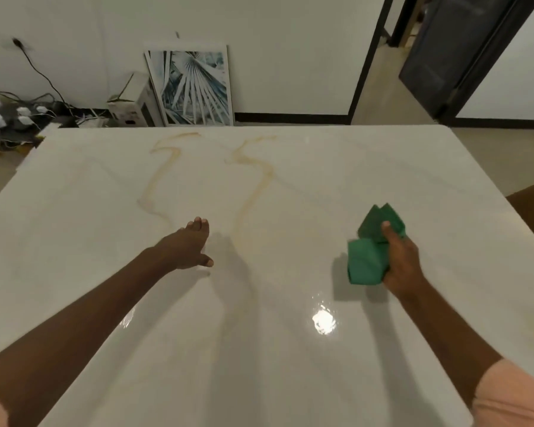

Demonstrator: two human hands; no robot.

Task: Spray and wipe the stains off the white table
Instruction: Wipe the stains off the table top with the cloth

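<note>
Stains (253, 186) between hands, nearer flat, empty left hand (191, 245); right hand (403, 260) around green cloth (367, 260).

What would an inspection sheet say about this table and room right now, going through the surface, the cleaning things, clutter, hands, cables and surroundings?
Surface: white table, glossy, with a bright light reflection; two wavy tan stains run from the far edge toward the person.
Job's things: green cloth, folded, held over the table's right side; no spray bottle seen.
Clutter: nothing seen on the table.
Hands: left hand open, fingers extended, between the stains; right hand closed on the cloth.
Cables: black cord hanging down the wall to a tangle of plugs and adapters on the floor, far left.
Surroundings: framed leaf print leaning against the wall, white box beside it, dark door far right.
</note>
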